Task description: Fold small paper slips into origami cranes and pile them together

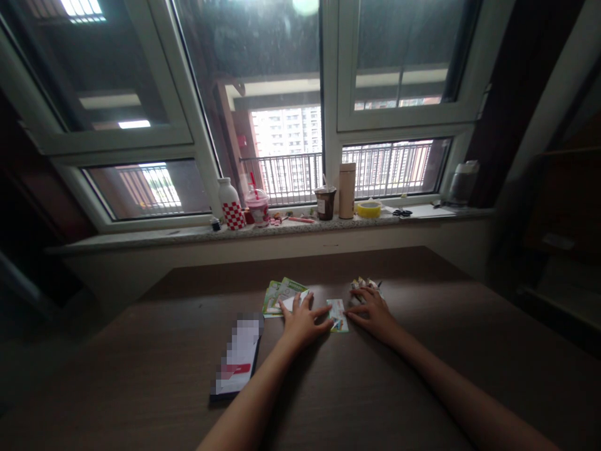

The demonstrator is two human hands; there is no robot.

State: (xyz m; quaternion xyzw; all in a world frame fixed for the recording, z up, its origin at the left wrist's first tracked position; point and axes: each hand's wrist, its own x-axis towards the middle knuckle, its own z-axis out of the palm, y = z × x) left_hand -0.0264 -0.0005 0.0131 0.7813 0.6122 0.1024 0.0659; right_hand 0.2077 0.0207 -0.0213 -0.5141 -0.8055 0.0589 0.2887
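Note:
Both my hands rest on a dark wooden table (422,376). My left hand (303,319) lies flat with fingers spread, its thumb touching a small printed card (338,313) that sits between the hands. Its fingertips reach a fanned pile of green and white papers (282,293). My right hand (373,313) lies flat as well, thumb and forefinger against the card's right edge. A small heap of folded paper pieces (364,284) sits just beyond its fingers.
A phone (237,360) lies on the table left of my left forearm. On the windowsill (188,235) stand a checked bottle (231,204), a pink cup (258,207), a dark cup (325,202), a beige flask (347,190), yellow tape (369,208) and scissors (402,213).

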